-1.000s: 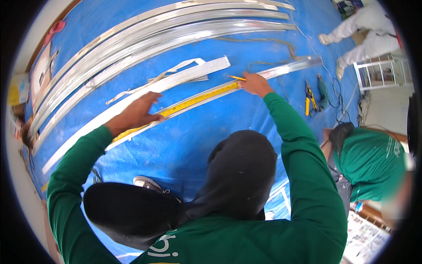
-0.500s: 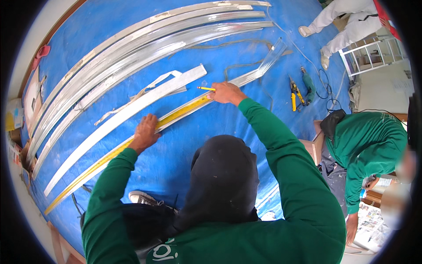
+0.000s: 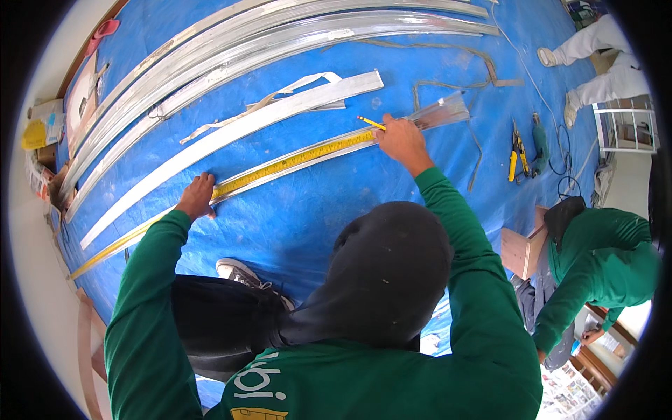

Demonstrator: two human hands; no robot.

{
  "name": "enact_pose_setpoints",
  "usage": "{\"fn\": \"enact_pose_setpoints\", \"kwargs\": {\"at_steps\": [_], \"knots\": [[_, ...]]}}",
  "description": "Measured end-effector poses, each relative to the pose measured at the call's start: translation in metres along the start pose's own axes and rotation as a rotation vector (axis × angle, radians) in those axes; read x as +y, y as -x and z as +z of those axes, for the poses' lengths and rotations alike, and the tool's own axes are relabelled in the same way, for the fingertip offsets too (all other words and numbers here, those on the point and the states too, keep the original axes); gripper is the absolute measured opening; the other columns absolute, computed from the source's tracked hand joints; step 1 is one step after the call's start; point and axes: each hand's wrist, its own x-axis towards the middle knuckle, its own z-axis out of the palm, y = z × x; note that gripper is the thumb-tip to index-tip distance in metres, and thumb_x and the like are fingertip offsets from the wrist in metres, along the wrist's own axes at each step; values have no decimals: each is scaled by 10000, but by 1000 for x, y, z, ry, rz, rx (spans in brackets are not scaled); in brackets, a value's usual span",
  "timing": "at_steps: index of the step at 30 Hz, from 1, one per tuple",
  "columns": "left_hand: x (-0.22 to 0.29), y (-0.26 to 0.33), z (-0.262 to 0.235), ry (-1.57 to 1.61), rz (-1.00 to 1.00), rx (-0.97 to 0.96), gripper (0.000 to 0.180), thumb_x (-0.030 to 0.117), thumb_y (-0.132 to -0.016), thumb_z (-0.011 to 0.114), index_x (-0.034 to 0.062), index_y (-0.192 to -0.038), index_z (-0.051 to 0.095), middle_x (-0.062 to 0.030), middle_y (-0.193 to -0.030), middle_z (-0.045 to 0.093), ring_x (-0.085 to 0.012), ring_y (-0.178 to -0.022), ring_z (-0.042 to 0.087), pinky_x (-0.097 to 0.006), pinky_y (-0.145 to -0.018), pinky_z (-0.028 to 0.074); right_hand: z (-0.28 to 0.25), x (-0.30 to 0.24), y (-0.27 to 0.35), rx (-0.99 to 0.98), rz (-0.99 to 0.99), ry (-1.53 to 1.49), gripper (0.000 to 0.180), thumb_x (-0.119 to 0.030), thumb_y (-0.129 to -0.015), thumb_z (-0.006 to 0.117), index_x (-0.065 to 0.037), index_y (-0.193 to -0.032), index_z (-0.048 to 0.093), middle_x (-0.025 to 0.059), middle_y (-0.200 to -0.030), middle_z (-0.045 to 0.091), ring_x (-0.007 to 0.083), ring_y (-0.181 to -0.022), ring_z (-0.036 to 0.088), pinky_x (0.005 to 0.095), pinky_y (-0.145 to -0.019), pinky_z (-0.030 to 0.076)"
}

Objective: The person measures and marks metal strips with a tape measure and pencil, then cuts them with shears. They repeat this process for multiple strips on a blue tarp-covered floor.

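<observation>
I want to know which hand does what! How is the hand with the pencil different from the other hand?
The right hand grips a yellow pencil; the left hand holds nothing. The left hand presses flat on the yellow tape measure; the right hand is curled, pencil tip pointing away. Both rest on the same metal strip, and both have green sleeves.

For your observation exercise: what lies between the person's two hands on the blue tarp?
In the head view, a yellow tape measure on a metal strip spans from left hand to right hand.
</observation>
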Motion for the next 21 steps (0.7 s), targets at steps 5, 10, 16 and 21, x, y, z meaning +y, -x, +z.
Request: {"fn": "enact_pose_setpoints", "kwargs": {"at_steps": [5, 10, 16, 21], "knots": [[68, -60, -47, 79, 202, 53, 1009, 410, -611, 1047, 1, -1421, 607, -243, -1309, 671, -411, -1242, 658, -510, -1030, 570, 5, 2, -4, 22, 11, 11, 427, -411, -999, 706, -20, -1169, 685, 277, -1040, 766, 497, -1020, 728, 614, -917, 555], [228, -179, -101, 437, 475, 317, 471, 325, -1008, 723, 73, -1404, 680, -200, -1429, 665, -394, -1342, 616, -497, -1165, 480, 3, 0, -2, 19, 43, -10, 454, -418, -996, 707, -17, -1202, 662, 285, -1088, 758, 497, -1038, 725, 627, -919, 555], [295, -252, -140, 341, 437, 165, 429, 296, -681, 955, 84, -1024, 807, -130, -972, 804, -368, -960, 768, -511, -843, 597, 11, 7, 6, 57, 1, 34, 512, -449, -984, 723, -9, -1232, 639, 280, -1100, 740, 477, -1064, 722, 579, -924, 601], [297, -250, -137, 339, 407, 174, 429, 360, -705, 944, 88, -1009, 813, -131, -977, 808, -370, -958, 772, -481, -866, 601, 18, -1, 16, 112, -10, 6, 532, -474, -1003, 706, -9, -1246, 622, 286, -1187, 676, 496, -1057, 718, 574, -874, 614]]}}
